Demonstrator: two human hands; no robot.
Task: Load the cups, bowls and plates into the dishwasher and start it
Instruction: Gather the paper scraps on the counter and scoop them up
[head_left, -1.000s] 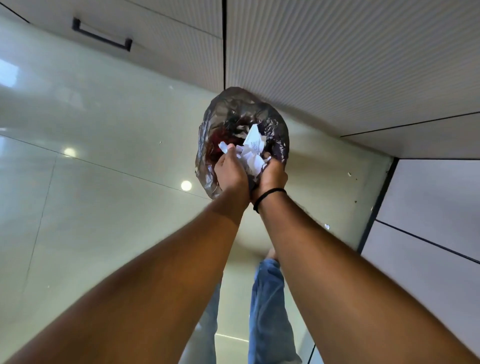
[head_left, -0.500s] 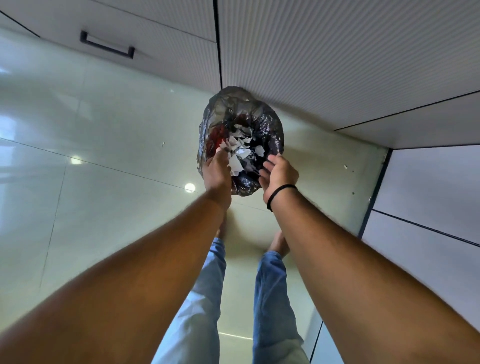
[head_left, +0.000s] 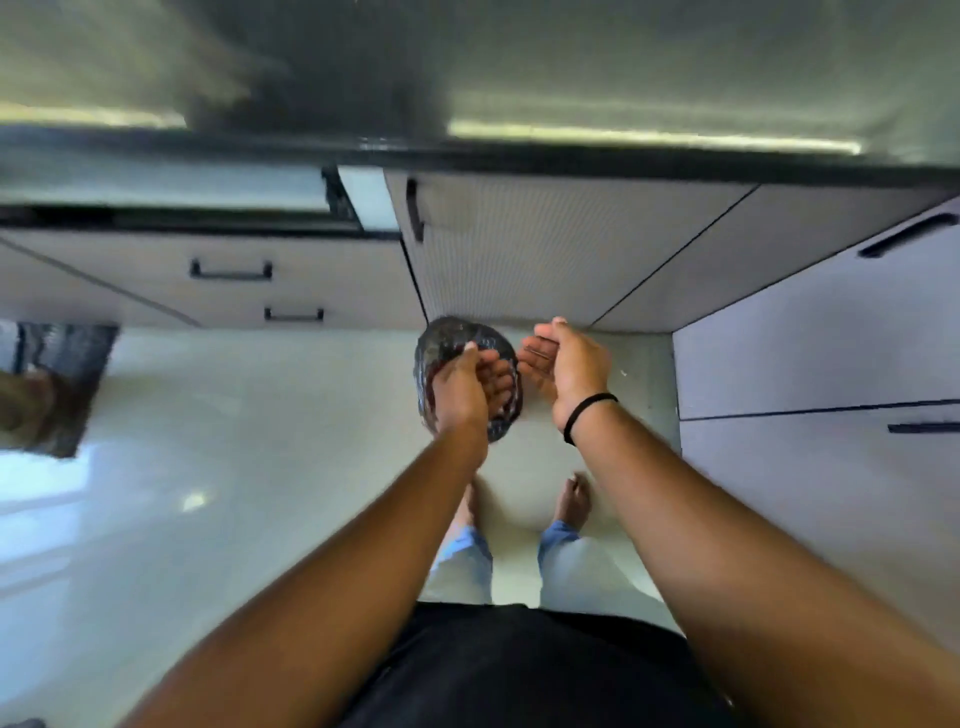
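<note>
Both hands hang over a black bin bag (head_left: 496, 431) that sits on the pale tiled floor (head_left: 249, 467) against the far cabinets (head_left: 545, 249). The left hand (head_left: 460, 387) is above the bag's mouth, fingers loosely curled and holding nothing. The right hand (head_left: 563, 364), with a black band (head_left: 587, 413) on its wrist, is just right of the bag, palm turned left, fingers relaxed and empty. The hands are apart. No cups, bowls, plates or dishwasher can be made out; the dark bench edge (head_left: 519, 156) at the far side is blurred. Bare feet (head_left: 571, 501) stand near the bag.
</note>
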